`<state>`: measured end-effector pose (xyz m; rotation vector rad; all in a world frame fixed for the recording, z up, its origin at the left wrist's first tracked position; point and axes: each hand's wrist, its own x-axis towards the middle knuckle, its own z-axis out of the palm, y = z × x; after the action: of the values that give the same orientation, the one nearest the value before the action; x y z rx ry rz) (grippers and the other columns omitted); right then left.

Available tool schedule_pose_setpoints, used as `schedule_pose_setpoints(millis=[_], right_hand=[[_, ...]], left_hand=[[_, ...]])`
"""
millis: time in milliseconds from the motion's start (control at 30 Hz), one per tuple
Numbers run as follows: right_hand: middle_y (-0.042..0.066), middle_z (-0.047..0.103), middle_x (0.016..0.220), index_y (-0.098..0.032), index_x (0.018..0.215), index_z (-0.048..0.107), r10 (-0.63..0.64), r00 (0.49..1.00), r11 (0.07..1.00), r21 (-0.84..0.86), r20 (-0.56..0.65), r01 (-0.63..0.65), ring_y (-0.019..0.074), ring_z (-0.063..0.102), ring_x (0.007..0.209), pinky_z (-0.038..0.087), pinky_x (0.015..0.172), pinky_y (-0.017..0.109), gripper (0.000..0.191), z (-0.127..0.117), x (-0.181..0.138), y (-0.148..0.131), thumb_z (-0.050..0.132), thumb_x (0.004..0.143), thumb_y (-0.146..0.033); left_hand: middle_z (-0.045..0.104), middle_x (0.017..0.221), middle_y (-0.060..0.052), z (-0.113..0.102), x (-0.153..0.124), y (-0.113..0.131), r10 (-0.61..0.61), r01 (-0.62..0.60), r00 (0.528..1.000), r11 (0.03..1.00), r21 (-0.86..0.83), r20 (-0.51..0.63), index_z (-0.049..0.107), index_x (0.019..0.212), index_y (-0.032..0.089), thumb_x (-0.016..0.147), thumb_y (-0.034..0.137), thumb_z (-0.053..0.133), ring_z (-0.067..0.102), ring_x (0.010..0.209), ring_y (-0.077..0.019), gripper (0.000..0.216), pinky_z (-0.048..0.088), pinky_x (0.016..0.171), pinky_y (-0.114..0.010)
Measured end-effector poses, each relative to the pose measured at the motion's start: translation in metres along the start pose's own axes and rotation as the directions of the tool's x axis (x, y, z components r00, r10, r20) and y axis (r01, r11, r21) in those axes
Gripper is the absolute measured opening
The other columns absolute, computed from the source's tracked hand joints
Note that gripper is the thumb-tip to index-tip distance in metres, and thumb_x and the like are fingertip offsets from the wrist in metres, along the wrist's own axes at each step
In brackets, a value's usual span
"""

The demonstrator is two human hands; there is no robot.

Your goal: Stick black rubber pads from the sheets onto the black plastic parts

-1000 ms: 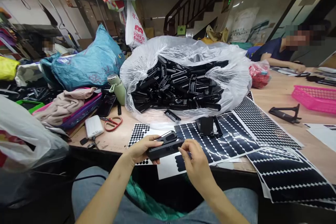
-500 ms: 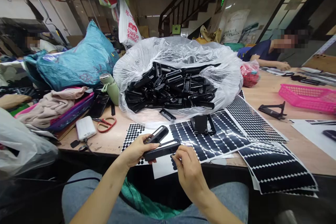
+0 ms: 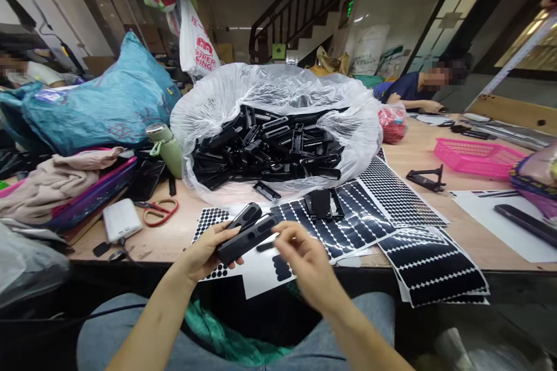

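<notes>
Casings (image 3: 250, 237), two black ones, sit grasped in the left hand (image 3: 206, 252) over die-cut sheets (image 3: 354, 223) on the wood-toned table (image 3: 161, 243), beside a blurred right hand (image 3: 304, 255) whose grip I cannot tell, before a plastic bag (image 3: 363, 110) of black parts (image 3: 265, 148) and, beyond, a staircase (image 3: 300, 14).

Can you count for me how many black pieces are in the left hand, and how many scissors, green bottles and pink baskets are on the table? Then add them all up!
Black pieces in the left hand: 2
Scissors: 1 pair
Green bottle: 1
Pink basket: 1
Total: 5
</notes>
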<state>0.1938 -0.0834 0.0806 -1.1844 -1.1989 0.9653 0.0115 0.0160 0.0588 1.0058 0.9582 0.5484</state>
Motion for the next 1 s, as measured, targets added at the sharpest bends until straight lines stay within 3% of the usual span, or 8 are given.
schedule_pose_setpoints(millis=[100,233,367,567,1000], right_hand=[[0.010,0.058,0.103,-0.017,0.063,0.051,0.191,0.974,0.981,0.058,-0.120,-0.185,0.0232,0.047,0.107,0.041,0.079,0.032,0.024,-0.015,0.013,0.016,0.057,0.074,-0.038],[0.011,0.057,0.104,-0.016,0.061,0.051,0.327,0.944,0.931,0.182,-0.038,-0.315,0.0241,0.048,0.105,0.042,0.079,0.033,0.031,-0.017,0.015,0.028,0.064,0.066,-0.044],[0.009,0.056,0.102,-0.016,0.062,0.052,0.392,0.919,0.894,0.252,-0.038,-0.370,0.0212,0.051,0.098,0.045,0.076,0.030,0.033,-0.010,0.012,0.027,0.068,0.061,-0.045],[0.006,0.055,0.092,-0.016,0.060,0.052,0.403,0.914,0.873,0.319,-0.043,-0.369,0.0171,0.053,0.084,0.046,0.073,0.030,0.033,-0.005,0.011,0.031,0.070,0.058,-0.043],[0.005,0.055,0.088,-0.017,0.063,0.052,0.389,0.920,0.876,0.331,-0.053,-0.352,0.0165,0.051,0.084,0.047,0.074,0.030,0.029,-0.003,0.007,0.040,0.068,0.062,-0.041]], left_hand=[[0.060,0.064,-0.001,0.002,-0.004,0.002,-0.052,0.054,0.996,0.998,-0.025,0.079,0.050,0.092,0.015,0.073,0.033,0.062,0.061,0.046,-0.0173,0.029,0.043,0.033,-0.021],[0.062,0.066,-0.004,0.007,-0.004,0.000,-0.081,0.086,0.981,0.996,-0.021,0.176,0.052,0.095,0.014,0.075,0.033,0.060,0.061,0.045,-0.0157,0.029,0.044,0.034,-0.020],[0.062,0.065,-0.004,0.007,-0.004,-0.003,-0.091,0.094,0.976,0.996,-0.009,0.197,0.052,0.094,0.013,0.075,0.033,0.059,0.061,0.046,-0.0158,0.028,0.044,0.034,-0.020],[0.062,0.066,-0.005,0.005,-0.003,-0.008,-0.090,0.089,0.975,0.996,0.014,0.201,0.052,0.095,0.013,0.075,0.035,0.058,0.061,0.048,-0.0167,0.030,0.044,0.035,-0.020],[0.063,0.073,-0.007,0.004,0.000,-0.017,-0.069,0.074,0.976,0.997,-0.016,0.205,0.053,0.097,0.012,0.076,0.034,0.057,0.062,0.047,-0.0159,0.031,0.044,0.034,-0.019]])
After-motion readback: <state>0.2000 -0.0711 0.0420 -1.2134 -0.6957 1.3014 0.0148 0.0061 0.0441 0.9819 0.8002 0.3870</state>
